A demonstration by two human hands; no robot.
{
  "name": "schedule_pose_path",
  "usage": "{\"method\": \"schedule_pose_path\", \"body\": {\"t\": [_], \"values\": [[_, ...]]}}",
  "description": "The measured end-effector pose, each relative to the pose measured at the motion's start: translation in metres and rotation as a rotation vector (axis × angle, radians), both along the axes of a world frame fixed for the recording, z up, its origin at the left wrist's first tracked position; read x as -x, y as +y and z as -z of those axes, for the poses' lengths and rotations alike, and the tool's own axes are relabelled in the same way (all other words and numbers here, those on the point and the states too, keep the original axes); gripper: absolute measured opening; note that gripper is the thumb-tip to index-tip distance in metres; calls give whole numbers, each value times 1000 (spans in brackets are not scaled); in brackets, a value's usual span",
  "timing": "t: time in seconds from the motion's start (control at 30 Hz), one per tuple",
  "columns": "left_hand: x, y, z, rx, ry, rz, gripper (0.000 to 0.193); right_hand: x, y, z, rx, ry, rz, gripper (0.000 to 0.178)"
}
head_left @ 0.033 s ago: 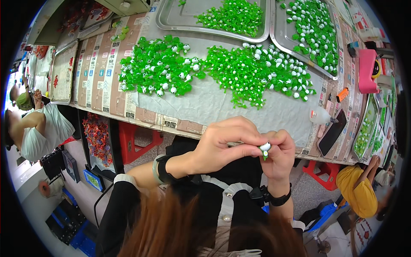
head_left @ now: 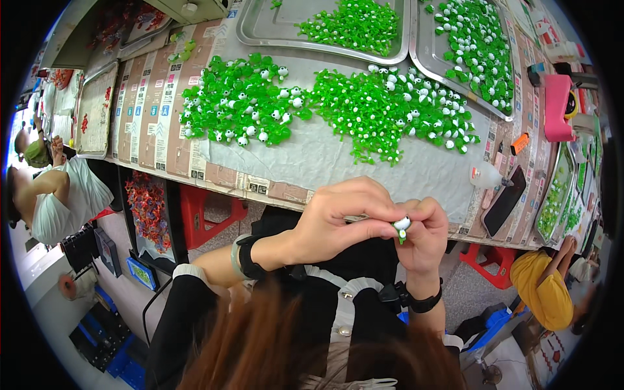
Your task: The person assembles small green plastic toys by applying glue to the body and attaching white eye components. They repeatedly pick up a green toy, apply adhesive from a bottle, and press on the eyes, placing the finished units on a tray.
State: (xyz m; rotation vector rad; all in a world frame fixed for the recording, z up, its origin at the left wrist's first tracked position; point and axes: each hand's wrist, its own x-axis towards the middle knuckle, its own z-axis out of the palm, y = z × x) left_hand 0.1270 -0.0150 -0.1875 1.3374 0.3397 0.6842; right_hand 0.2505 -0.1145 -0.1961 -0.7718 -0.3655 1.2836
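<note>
Just off the table's near edge, my left hand [head_left: 351,211] and my right hand [head_left: 424,234] meet at the fingertips. Both pinch a small green-and-white plastic figure [head_left: 402,224]; its round white part shows between them, with a green bit hanging below. Fingers cover the rest of it. Beyond my hands, on a pale cloth [head_left: 260,159], lie a pile of green pieces with white balls [head_left: 240,104], a middle pile of small green pieces with white dots [head_left: 361,110], and another green-and-white pile [head_left: 439,110].
Metal trays [head_left: 250,32] of green pieces stand at the back. To the right are a white squeeze bottle [head_left: 486,175], a black phone [head_left: 506,203], an orange cutter [head_left: 520,143] and a pink tape dispenser [head_left: 559,107]. Red stools [head_left: 201,211] stand below; co-workers sit at both sides.
</note>
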Motion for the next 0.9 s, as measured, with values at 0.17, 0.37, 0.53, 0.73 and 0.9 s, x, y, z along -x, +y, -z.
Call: {"method": "schedule_pose_path", "body": {"t": [0.17, 0.37, 0.53, 0.73, 0.9], "values": [[0, -1, 0, -76, -36, -20, 19, 2, 2, -2, -64, -18, 19, 6], [0, 0, -2, -150, -72, -49, 19, 4, 3, -10, -47, -49, 27, 5], [0, -1, -1, -176, -82, -67, 20, 7, 3, -8, -76, -65, 47, 5], [1, -1, -2, -189, -76, -73, 19, 8, 2, -8, -72, -67, 55, 6], [1, 0, -2, -194, -69, -77, 19, 8, 2, -8, -50, -87, 55, 5]]}}
